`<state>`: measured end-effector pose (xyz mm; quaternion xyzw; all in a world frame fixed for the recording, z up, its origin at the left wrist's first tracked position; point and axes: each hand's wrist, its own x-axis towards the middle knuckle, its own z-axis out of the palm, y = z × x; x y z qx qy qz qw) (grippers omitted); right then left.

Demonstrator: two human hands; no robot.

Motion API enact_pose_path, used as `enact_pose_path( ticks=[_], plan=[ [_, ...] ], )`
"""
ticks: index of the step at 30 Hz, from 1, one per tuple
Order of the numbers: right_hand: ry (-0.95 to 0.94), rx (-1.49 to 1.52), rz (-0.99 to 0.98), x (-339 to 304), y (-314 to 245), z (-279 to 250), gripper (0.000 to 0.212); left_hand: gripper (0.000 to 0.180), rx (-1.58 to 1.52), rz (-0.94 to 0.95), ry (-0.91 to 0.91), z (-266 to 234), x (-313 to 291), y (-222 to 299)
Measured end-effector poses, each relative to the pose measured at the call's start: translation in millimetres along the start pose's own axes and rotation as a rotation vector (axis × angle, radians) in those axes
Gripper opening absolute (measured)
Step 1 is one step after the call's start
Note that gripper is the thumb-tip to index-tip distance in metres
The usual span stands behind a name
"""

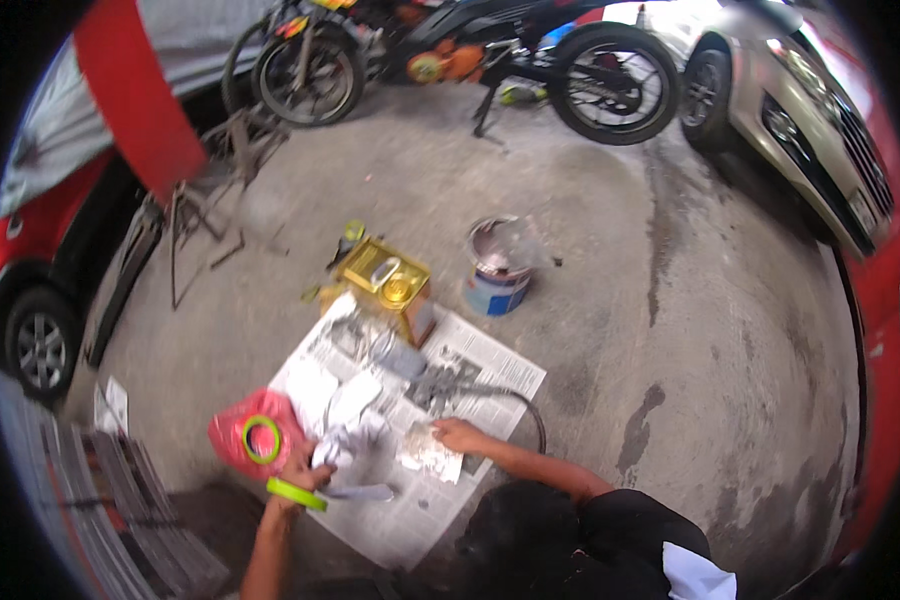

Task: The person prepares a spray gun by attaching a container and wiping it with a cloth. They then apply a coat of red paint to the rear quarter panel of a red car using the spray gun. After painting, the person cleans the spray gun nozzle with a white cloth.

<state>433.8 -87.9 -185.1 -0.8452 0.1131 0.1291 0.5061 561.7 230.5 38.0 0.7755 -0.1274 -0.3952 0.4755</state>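
Note:
My left hand is over the left part of the newspaper, beside a crumpled white cloth. Its fingers are blurred, so I cannot tell whether they grip anything. A bright green tape roll sits at that wrist. Just right of the hand lies a pale, flat-bladed tool. My right hand has its fingers closed on the upper edge of a white-smeared sheet. A second green tape roll rests on a pink plastic bag to the left.
Newspaper covers the floor before me. Around its far edge stand a gold tin, a grey cup and a paint bucket. A dark hose curves at the right. Motorcycles and cars are beyond.

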Motion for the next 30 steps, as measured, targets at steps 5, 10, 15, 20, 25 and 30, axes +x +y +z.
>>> enact_pose_path(
  ticks=[5,10,15,20,25,30],
  plan=[
    [0.132,-0.105,0.044,-13.9,-5.4,-47.5,0.032,0.046,0.378,0.038,-0.097,0.4,45.9,-52.8],
    [0.529,0.298,0.316,-50.1,-5.7,-106.4,0.037,0.051,0.411,0.072,-0.058,19.0,37.6,-44.6],
    [1.058,0.253,0.663,-37.5,66.5,-160.1,0.035,0.06,0.294,0.061,0.053,15.8,51.6,-33.1],
    [0.897,-0.047,0.709,-36.6,93.5,-166.4,0.042,0.078,0.658,0.209,0.031,2.7,70.2,-40.2],
    [0.578,-0.11,0.772,-189.9,15.6,-200.2,0.05,0.055,1.23,-0.16,-0.441,-51.5,17.3,-24.4],
    [-0.205,-0.236,0.644,-403.1,19.6,-137.5,0.052,0.04,0.964,-0.423,-0.493,-58.1,-57.4,69.1]
  ],
)
